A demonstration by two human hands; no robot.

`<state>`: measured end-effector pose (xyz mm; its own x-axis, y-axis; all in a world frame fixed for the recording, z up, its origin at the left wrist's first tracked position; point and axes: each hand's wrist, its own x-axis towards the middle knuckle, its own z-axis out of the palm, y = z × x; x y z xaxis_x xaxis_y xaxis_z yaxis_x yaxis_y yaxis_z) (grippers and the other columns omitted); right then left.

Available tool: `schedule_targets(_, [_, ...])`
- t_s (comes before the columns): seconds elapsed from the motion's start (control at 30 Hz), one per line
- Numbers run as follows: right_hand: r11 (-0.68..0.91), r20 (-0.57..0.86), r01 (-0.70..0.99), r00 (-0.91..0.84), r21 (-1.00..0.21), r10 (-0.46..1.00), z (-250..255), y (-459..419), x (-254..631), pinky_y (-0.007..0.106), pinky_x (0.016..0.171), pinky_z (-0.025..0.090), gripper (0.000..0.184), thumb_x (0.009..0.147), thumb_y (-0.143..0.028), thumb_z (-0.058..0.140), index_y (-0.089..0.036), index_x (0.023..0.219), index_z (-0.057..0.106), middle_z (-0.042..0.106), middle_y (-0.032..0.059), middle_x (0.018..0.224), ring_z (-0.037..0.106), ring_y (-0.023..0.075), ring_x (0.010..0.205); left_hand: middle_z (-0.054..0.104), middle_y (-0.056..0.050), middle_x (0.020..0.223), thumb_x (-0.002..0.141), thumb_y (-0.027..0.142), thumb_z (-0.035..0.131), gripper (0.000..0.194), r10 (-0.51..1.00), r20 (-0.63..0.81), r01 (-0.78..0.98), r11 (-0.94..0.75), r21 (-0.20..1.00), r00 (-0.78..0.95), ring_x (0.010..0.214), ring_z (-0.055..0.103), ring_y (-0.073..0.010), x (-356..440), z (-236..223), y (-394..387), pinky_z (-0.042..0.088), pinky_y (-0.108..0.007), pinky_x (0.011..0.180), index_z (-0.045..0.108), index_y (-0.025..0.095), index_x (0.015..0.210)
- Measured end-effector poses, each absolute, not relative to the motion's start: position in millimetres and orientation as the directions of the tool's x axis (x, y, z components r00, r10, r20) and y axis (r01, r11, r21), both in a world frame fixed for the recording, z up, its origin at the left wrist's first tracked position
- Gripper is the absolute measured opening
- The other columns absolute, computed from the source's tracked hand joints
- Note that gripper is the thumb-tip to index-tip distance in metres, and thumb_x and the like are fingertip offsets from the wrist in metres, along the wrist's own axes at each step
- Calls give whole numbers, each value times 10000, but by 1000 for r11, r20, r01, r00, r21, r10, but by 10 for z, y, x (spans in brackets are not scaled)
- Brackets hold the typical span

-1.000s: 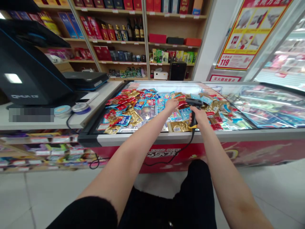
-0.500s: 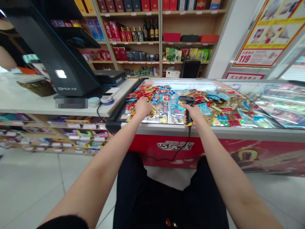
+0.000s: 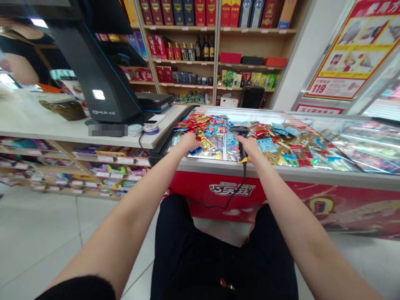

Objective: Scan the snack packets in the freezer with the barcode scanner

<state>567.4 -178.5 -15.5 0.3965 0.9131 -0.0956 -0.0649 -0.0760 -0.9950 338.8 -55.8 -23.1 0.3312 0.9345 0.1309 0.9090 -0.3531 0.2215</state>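
My right hand [image 3: 251, 149] is wrapped around the handle of a black and yellow barcode scanner [image 3: 240, 131], whose head points left over the freezer's glass top. A black cable drops from its grip. My left hand [image 3: 188, 143] is closed over the left part of the glass, with a small blue snack packet [image 3: 195, 150] at its fingertips; the back of the hand partly hides the fingers. Red packets [image 3: 195, 119] and a gold packet [image 3: 206, 143] lie around it. On the right, a larger heap of blue, gold and red snack packets [image 3: 281, 143] spreads across the glass.
Left of the chest freezer [image 3: 200, 183] stands a counter [image 3: 56, 127] with a checkout terminal [image 3: 106, 83], a jar [image 3: 67, 109] and a tape roll [image 3: 151, 128]. Another person [image 3: 28, 54] is behind the counter. Shelves of boxes and bottles [image 3: 203, 48] line the back.
The view has shifted, so the background sits lower and further right. My left hand now has a blue packet at its fingertips. My right hand still holds the barcode scanner.
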Motion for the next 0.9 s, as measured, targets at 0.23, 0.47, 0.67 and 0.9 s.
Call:
schedule_targets(0.23, [-76, -103, -81, 417, -994, 903, -204, -1731, 5707, 224, 346, 389, 220, 893, -242, 683, -217, 765, 506, 528, -48, 464, 451, 116, 347, 723, -146, 1257, 705, 437, 787, 477, 806, 109, 773, -589, 237, 581, 1162, 673, -299, 3585, -355, -598, 498, -305, 986, 720, 172, 1095])
schedule_targets(0.47, [-76, -108, -97, 393, -992, 913, -215, -1640, 5731, 221, 322, 384, 232, 870, -260, 690, -223, 745, 498, 520, -50, 457, 452, 114, 340, 687, -27, 655, 744, 273, 790, 144, 896, 231, 431, -392, 813, 379, 869, 724, -259, 3863, -314, -321, 545, -289, 846, 686, 211, 666])
schedule_targets(0.67, [-35, -53, -54, 378, -998, 924, -146, -1637, 5708, 214, 325, 400, 233, 833, -266, 722, -221, 781, 499, 542, -54, 482, 464, 107, 344, 653, -8, 683, 668, 138, 862, 239, 978, -27, -97, 47, 994, 205, 675, 662, -151, 4118, -214, -88, 605, -334, 785, 629, 160, 715])
schedule_targets(0.9, [17, 12, -11, 398, -1000, 917, -97, -1619, 5688, 222, 310, 387, 253, 813, -263, 734, -231, 804, 484, 539, -63, 476, 448, 109, 334, 587, 41, 609, 556, 29, 849, 338, 927, -30, -135, 86, 987, 375, 740, 690, -158, 4341, -230, 62, 606, -317, 820, 554, 167, 645])
